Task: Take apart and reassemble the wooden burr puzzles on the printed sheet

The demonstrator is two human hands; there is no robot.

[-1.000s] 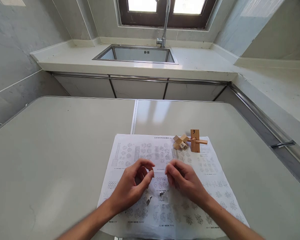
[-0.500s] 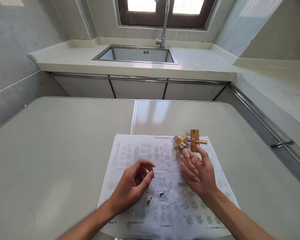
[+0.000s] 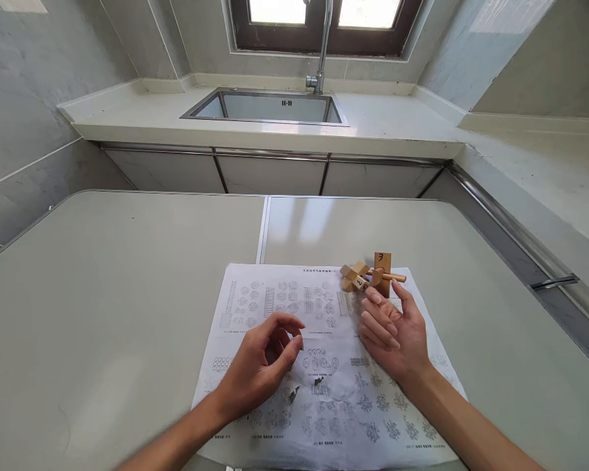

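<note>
A printed paper sheet with rows of small drawings lies on the table, torn in a few spots. My left hand rests over its left half, fingers curled and apart, holding nothing. My right hand is palm up over the right half, fingers loosely bent and apart, with nothing visible in it. Just beyond its fingertips, at the sheet's upper right edge, sit a light wooden interlocked block piece and a browner wooden piece with a round stick through it. A fingertip is at or near the block piece.
The pale table has a white seam running away from me. Behind it, a counter holds a sink with a metal faucet under a window. Another counter runs along the right side.
My right hand has shifted slightly to the right, and its thumb and index finger have moved a little. The wooden pieces have barely moved. My left hand has stayed in place.
</note>
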